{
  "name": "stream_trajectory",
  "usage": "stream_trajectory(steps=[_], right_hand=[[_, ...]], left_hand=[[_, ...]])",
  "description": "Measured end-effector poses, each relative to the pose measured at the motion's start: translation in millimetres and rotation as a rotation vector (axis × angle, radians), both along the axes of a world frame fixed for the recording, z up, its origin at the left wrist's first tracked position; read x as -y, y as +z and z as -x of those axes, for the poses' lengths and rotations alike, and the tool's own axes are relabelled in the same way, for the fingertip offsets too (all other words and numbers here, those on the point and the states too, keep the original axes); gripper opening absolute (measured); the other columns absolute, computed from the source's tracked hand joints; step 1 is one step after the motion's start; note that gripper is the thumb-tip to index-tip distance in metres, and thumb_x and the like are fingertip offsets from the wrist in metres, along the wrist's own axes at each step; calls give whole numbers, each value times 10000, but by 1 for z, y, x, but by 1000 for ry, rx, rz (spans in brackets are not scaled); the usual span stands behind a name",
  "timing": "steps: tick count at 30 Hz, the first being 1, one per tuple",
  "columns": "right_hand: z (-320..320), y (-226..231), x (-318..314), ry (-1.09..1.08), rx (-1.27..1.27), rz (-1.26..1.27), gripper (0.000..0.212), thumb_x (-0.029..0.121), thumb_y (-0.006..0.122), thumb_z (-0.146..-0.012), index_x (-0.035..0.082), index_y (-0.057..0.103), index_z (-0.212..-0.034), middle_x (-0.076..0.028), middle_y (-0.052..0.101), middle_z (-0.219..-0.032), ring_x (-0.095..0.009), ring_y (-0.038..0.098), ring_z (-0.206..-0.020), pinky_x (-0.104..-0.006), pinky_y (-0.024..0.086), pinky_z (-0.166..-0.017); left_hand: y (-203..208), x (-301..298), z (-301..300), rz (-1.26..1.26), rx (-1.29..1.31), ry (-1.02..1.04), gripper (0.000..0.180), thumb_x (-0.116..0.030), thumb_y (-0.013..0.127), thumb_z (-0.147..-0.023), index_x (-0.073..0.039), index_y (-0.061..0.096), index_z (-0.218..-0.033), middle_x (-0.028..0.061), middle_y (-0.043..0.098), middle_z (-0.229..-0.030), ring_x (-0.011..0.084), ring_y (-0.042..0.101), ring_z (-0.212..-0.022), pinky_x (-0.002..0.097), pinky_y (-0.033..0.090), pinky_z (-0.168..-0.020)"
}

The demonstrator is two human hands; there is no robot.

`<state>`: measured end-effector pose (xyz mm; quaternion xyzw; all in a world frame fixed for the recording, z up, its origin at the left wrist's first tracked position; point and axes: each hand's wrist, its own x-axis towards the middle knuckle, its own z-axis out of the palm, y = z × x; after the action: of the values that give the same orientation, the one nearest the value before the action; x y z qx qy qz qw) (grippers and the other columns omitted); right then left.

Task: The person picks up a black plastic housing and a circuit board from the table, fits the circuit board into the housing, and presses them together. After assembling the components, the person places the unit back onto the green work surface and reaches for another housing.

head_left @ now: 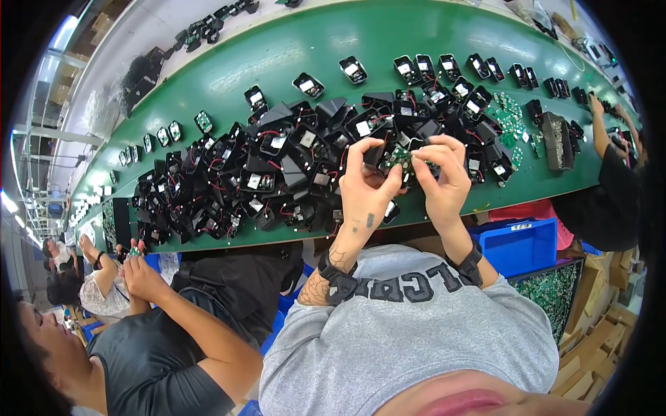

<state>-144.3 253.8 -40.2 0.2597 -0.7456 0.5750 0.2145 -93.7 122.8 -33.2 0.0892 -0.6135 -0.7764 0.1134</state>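
Observation:
Above the near edge of the bench, my left hand (363, 186) and my right hand (445, 179) are raised close together. Both pinch a small green circuit board (398, 159) between thumbs and fingers. Something dark sits behind the board, partly covered by my fingers, and I cannot tell whether it is a housing in my grip or one on the pile. Beyond and to the left of my hands spreads a heap of black plastic housings (295, 173) with red wires and pale square parts inside.
The green bench (298, 59) carries a row of housings (353, 69) along its far side. Loose circuit boards (510, 121) and a dark bin (557, 142) lie to the right. A blue crate (517, 248) stands below. At left a co-worker (170, 340) handles a small board; another person works far right.

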Motion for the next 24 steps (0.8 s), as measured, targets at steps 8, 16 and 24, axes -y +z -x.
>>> stream_trajectory(steps=[8,16,24], right_hand=[[-4,2,-9,86,278,-150,85,46,703,-766,17,682,-843,-40,557,-930,-175,487,-964,-297,354,-890],[-2,-10,-8,168,467,57,114,93,741,-733,31,707,-823,-19,587,-876,-157,502,-926,-298,367,-861],[-2,-7,-8,205,536,126,120,83,745,-741,20,716,-838,-16,577,-880,-139,508,-926,-281,371,-850]], left_hand=[[-10,3,0,457,-216,251,490,-24,724,-740,-55,501,-1175,59,658,-821,107,654,-623,236,531,-575],[-15,4,1,755,-406,326,488,-9,744,-706,-26,524,-1141,71,657,-910,133,668,-622,235,541,-529],[-19,4,1,802,-407,342,492,-68,749,-690,-35,549,-1139,121,670,-959,187,664,-594,277,538,-533]])
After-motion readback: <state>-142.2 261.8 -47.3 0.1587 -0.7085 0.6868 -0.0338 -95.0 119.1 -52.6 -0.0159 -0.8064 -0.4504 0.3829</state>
